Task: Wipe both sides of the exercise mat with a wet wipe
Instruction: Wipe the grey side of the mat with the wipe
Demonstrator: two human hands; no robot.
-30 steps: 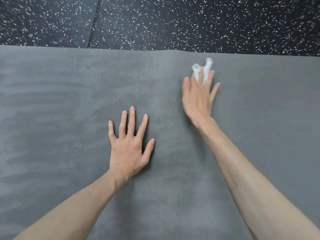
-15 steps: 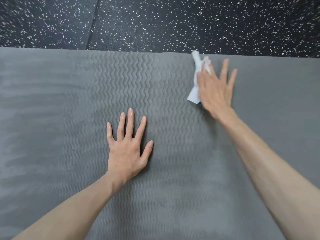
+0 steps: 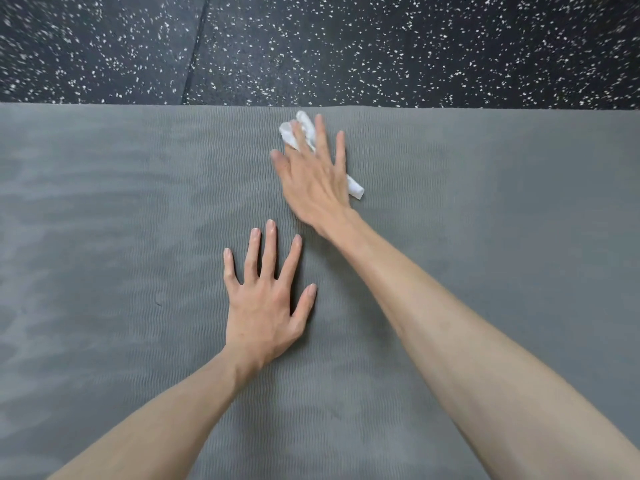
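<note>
A grey exercise mat (image 3: 104, 237) with a fine wavy ribbed surface fills most of the view and lies flat on the floor. My left hand (image 3: 266, 306) rests palm down on the mat's middle, fingers spread and straight. My right hand (image 3: 317, 178) lies flat with straight fingers on a crumpled white wet wipe (image 3: 301, 131), pressing it against the mat close to its far edge. One end of the wipe sticks out past the fingertips and another at the hand's right side. Darker damp streaks show on the mat's left part.
Beyond the mat's far edge lies black rubber flooring (image 3: 381, 46) with white speckles and a seam running down it at the upper left.
My right hand has slid the wipe leftwards along the mat's far edge and a little nearer to me. My left hand has stayed in place.
</note>
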